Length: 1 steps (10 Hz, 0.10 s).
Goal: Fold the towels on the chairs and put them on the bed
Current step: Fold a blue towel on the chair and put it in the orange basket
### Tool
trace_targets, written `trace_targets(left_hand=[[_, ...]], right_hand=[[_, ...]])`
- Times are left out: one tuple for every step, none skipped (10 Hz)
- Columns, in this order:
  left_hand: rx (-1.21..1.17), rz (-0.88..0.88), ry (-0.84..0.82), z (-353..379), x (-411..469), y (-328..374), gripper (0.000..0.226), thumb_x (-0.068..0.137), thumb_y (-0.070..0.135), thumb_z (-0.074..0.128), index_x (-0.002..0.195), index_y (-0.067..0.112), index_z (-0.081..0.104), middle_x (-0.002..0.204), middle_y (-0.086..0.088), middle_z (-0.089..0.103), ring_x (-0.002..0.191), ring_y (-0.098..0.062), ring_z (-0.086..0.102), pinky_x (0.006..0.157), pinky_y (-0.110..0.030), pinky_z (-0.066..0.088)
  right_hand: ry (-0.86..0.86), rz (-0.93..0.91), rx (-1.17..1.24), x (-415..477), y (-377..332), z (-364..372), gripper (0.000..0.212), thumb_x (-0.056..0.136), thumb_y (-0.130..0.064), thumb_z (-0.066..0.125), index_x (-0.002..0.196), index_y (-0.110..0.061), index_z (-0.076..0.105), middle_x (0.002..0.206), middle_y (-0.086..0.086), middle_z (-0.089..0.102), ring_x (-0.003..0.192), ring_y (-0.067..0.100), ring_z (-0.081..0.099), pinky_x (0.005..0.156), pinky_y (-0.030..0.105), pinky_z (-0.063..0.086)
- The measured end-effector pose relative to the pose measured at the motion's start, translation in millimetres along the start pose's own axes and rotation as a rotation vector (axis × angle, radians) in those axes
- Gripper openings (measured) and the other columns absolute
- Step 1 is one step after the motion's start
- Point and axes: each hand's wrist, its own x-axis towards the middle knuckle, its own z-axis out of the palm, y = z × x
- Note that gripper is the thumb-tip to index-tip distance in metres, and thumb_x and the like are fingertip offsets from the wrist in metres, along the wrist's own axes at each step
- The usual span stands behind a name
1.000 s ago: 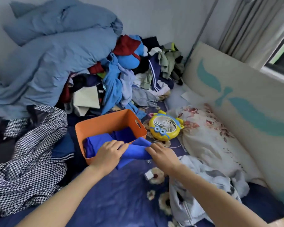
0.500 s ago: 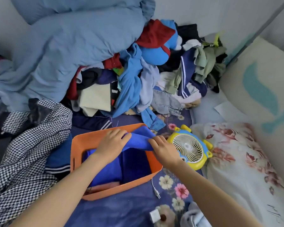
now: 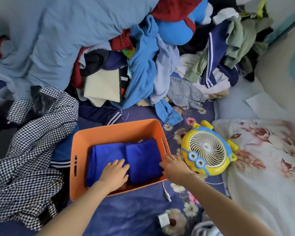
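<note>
Two folded blue towels lie side by side inside an orange basket [image 3: 117, 129] on the bed. My left hand [image 3: 114, 173] rests on the left towel [image 3: 102, 159] with its fingers over the seam between the two. The right towel [image 3: 142, 160] fills the basket's right half. My right hand [image 3: 174, 165] reaches over the basket's right rim, fingers straight, touching the right towel's edge. Neither hand grips anything.
A yellow fan [image 3: 207, 149] sits just right of the basket, its white cable [image 3: 166, 191] trailing below. A houndstooth garment [image 3: 24, 142] lies on the left, a heap of clothes [image 3: 152, 65] and a blue duvet [image 3: 49, 40] behind, a floral pillow [image 3: 262, 159] on the right.
Both hands carried the folded blue towel over the basket, lowered it into the right half and let go. The camera has tilted down and moved closer.
</note>
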Motion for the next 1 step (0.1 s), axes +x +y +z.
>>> trace_targets(left_hand=[[0.006, -0.050, 0.064, -29.8, -6.7, -2.0, 0.047, 0.096, 0.032, 0.037, 0.140, 0.015, 0.036, 0.150, -0.011, 0.029, 0.134, -0.026, 0.032, 0.105, -0.037, 0.030]], right_hand=[[0.017, 0.025, -0.004, -8.8, -4.6, -15.3, 0.038, 0.093, -0.023, 0.041, 0.128, -0.012, 0.050, 0.137, 0.014, 0.041, 0.132, 0.027, 0.034, 0.106, 0.040, 0.028]])
